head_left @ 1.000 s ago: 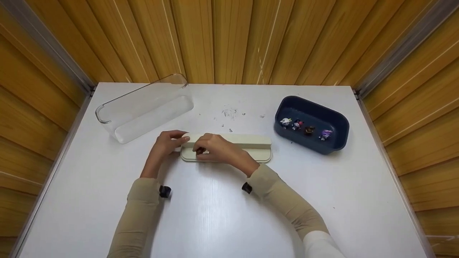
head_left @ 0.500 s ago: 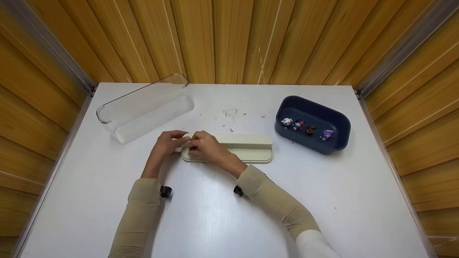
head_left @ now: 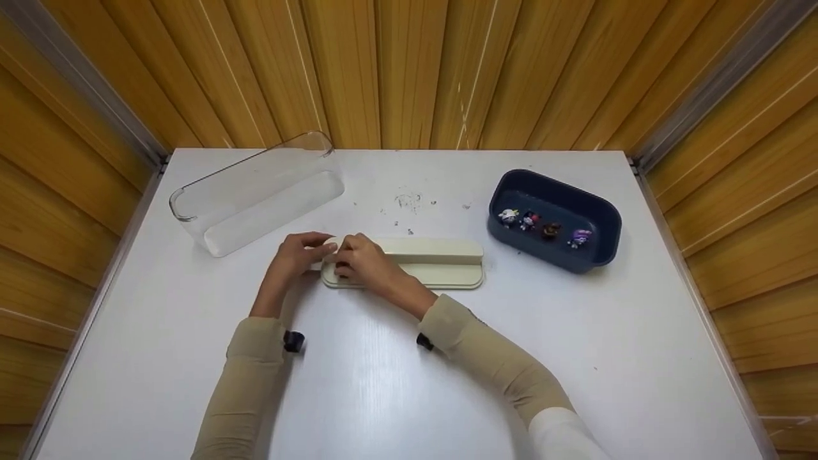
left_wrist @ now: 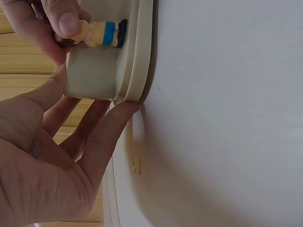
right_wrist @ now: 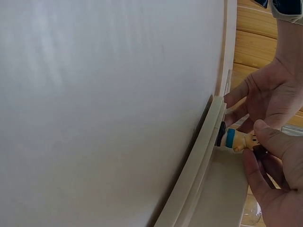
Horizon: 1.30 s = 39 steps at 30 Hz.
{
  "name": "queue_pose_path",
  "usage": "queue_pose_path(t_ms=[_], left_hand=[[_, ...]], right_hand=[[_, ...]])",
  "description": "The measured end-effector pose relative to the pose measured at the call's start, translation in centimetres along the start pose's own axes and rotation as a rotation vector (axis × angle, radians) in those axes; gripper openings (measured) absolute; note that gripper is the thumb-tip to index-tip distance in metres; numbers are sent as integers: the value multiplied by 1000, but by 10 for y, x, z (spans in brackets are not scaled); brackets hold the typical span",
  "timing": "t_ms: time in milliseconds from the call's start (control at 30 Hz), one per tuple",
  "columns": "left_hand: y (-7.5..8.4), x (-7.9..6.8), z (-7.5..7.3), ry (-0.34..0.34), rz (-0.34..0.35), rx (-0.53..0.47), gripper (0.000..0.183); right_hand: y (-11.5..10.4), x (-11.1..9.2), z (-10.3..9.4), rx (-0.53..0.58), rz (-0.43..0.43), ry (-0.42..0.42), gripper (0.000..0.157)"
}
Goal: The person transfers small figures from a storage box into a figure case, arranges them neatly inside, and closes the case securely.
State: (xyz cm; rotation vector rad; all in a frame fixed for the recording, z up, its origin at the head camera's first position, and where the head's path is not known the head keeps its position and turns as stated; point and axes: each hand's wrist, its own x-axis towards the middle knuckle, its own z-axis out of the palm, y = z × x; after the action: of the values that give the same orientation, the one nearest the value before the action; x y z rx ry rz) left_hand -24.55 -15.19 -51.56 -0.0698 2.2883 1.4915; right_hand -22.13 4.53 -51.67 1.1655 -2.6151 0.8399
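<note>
A cream two-step stand [head_left: 441, 275] lies lengthwise at the middle of the table. My left hand [head_left: 297, 259] holds its left end, the thumb near the upper step and the forefinger at the base's corner. With thumb and fingers my right hand [head_left: 370, 262] pinches a small toy figurine [left_wrist: 102, 34] by its brown-haired head. The figurine has a pale yellow body, a blue band and black shoes. In the right wrist view the figurine [right_wrist: 235, 139] stands upright over the lower step, its shoes right at the step's surface. From the head view my right fingers cover it.
A clear plastic bin [head_left: 255, 217] stands at the back left. At the back right, a navy basin [head_left: 543, 252] contains several toy figurines [head_left: 549, 230]. Small dark marks [head_left: 409, 201] dot the white table [head_left: 377, 383] behind the stand. Wood-patterned walls [head_left: 409, 76] enclose the table.
My right hand has moved left along the stand with the figurine, up close to my left hand, then stayed there over the last half second. The left hand keeps its place.
</note>
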Motion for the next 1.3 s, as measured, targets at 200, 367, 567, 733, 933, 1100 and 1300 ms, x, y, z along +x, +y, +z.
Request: queue_pose_path(t_ms=[200,367,567,733,933,1100,1300], left_hand=[[-2,0,0,5,10,25,47],[-2,2,0,5,51,54,45],[-2,3,-1,19,42,65,44],[-2,2,-1,18,47,53,45],[-1,3,0,19,-4,46,45],[1,5,1,5,-23,43,45],[1,5,0,6,-26,0,41]], right_hand=[[-2,1,1,-43,6,-12,22],[-1,2,0,-69,34,-32,24],[0,1,-4,-57,19,-51,24],[2,-7,-16,-67,-25,-61,24],[12,-18,-38,-72,-50,-82,20],[25,-30,-62,-99,0,-114,22],[48,-44,-86,-115,13,-82,20]])
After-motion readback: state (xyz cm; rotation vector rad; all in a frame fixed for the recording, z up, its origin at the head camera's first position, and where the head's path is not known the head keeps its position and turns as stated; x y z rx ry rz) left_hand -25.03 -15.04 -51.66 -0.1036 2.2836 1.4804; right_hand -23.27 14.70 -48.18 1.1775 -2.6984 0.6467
